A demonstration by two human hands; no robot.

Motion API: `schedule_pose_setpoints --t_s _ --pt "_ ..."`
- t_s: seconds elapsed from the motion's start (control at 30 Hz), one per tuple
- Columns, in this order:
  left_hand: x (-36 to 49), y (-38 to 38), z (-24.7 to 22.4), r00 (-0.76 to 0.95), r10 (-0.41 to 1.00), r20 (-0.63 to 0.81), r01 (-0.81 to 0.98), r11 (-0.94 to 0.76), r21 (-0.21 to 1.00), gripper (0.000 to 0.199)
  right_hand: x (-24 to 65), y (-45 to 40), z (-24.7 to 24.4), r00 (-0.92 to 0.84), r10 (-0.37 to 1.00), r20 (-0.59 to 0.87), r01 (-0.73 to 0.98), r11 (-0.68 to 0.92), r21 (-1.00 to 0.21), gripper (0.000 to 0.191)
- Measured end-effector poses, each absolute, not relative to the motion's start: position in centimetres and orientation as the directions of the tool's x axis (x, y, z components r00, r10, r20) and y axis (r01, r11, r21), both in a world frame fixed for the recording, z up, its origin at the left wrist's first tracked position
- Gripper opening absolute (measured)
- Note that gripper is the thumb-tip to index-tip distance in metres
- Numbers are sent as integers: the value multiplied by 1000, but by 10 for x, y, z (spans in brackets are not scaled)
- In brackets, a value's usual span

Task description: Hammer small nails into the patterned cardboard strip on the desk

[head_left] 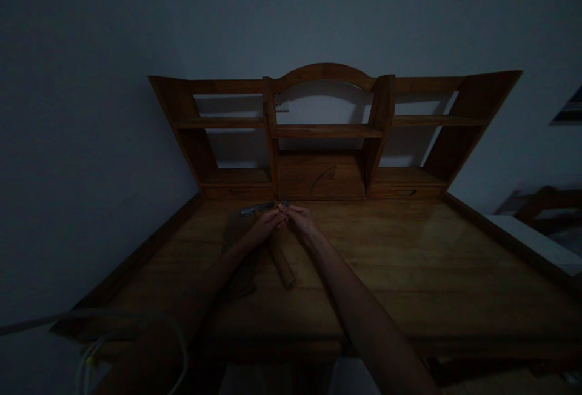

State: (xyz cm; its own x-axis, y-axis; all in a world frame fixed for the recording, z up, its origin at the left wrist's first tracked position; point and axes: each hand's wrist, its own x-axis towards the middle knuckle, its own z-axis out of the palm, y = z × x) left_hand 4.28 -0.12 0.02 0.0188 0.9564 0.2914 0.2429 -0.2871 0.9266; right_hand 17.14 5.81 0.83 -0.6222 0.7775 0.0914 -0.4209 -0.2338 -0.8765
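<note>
My left hand [269, 220] and my right hand [300, 218] meet over the far middle part of the wooden desk. Their fingertips are pinched together around a small dark thing [284, 203], too small and dim to name. A hammer lies beneath and beside my left hand; its metal head [254, 209] points away to the left, and its wooden handle [282, 266] runs toward me. Part of that handle is hidden behind the left hand and wrist. A dark, flat patch, perhaps cloth or shadow, spreads under my left forearm.
A wooden shelf unit [327, 131] with cubbies and small drawers stands at the back of the desk [409, 249]. A thin curved line [322, 177] shows against its middle panel. Pale cables [136, 313] loop at the lower left. Raised edges flank the desktop; a chair [555, 198] is at right.
</note>
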Motion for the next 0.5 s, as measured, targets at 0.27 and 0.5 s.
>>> schedule_pose_setpoints --t_s 0.27,0.5 --pt "39 1 -3 81 946 313 295 -323 899 36 174 57 9 -601 791 114 -427 -198 -882 28" --pt "46 0 1 94 942 323 307 -336 891 39 175 58 8 -620 776 114 -435 -220 -873 31"
